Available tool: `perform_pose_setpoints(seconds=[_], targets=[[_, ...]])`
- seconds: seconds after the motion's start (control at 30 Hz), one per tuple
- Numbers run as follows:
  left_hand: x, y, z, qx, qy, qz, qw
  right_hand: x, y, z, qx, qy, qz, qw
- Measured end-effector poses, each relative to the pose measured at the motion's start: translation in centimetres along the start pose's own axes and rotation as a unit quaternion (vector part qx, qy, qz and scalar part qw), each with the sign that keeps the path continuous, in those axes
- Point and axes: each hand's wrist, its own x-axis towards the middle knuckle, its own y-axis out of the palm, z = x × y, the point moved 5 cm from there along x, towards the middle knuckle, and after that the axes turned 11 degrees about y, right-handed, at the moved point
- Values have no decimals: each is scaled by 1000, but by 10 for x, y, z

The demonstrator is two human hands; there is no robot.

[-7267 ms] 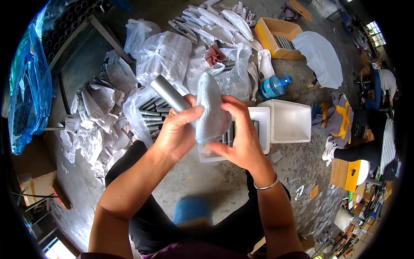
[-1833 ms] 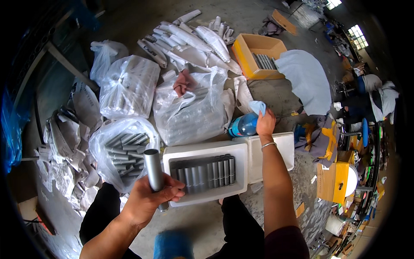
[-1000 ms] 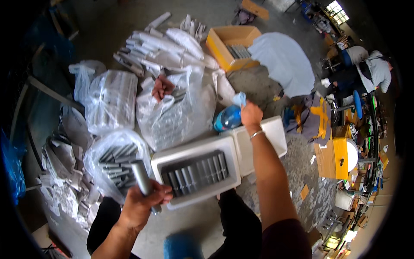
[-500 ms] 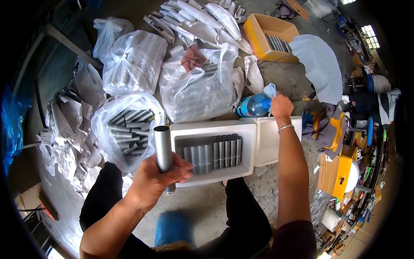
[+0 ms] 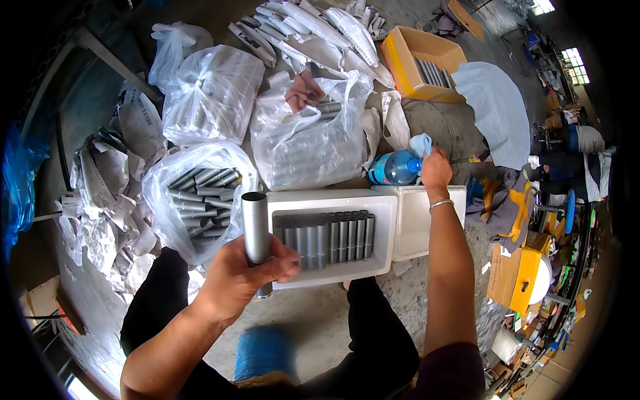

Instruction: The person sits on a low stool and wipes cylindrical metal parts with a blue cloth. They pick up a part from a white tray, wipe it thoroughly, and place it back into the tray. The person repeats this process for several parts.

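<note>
My left hand (image 5: 241, 272) is wrapped round a grey metal tube (image 5: 255, 223), held upright with its open end up. It hovers over the near left corner of a white foam box (image 5: 389, 257). Inside that box, grey tubes (image 5: 351, 237) stand in a row. My right hand (image 5: 437, 171) is farther off to the right, closed on a light blue cloth (image 5: 421, 143). Right beside it lies a large clear bottle (image 5: 397, 167) with a blue cap and blue label. The fingertips of that hand are partly hidden.
An open plastic bag (image 5: 155, 193) of loose tubes stands left of the box. Tied and open bags (image 5: 303, 157) lie behind. The box's lid (image 5: 427, 230) lies to the right. A yellow carton (image 5: 400, 70) holds more tubes. Crumpled paper (image 5: 100, 193) covers the left floor.
The view has shifted slightly. My right hand and the cloth have moved a little lower beside the bottle; my left hand still grips the tube in nearly the same place.
</note>
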Motion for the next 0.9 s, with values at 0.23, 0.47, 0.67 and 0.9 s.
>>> perform_pose_setpoints(seconds=[0.23, 0.47, 0.67, 0.9], targets=[[-2, 0, 3, 12, -10, 13, 1000, 17, 8, -44, 296, 152, 23, 943], [-3, 2, 3, -4, 2, 18, 1000, 11, -28, -56, 182, 52, 60, 980], [-2, 5, 4, -2, 3, 26, 1000, -11, -24, -12, 153, 17, 181, 971], [-3, 4, 5, -4, -7, 24, 1000, -3, -9, -8, 122, -142, 136, 973]])
